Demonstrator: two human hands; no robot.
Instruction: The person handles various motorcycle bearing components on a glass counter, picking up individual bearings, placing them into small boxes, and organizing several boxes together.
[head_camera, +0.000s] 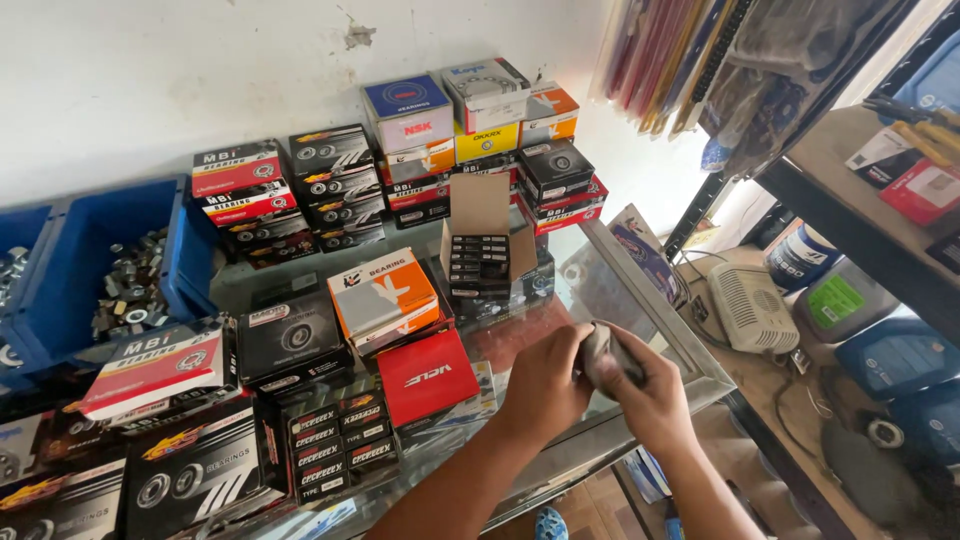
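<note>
Both my hands meet over the right part of a glass counter (640, 310). My left hand (545, 385) and my right hand (655, 395) are closed together around a small grey-white object (598, 352), which looks like a rag or a wrapped part; most of it is hidden by my fingers. Just behind my hands stands an open cardboard box (480, 235) with rows of small dark boxes in it. A red flat box (425, 377) lies to the left of my left hand.
Stacks of small product boxes (420, 150) line the wall. More boxes (200, 460) cover the counter's left. Blue bins (110, 270) hold metal nuts. Shelves (860, 190) with tools and containers stand at right, a white grille device (750, 305) below.
</note>
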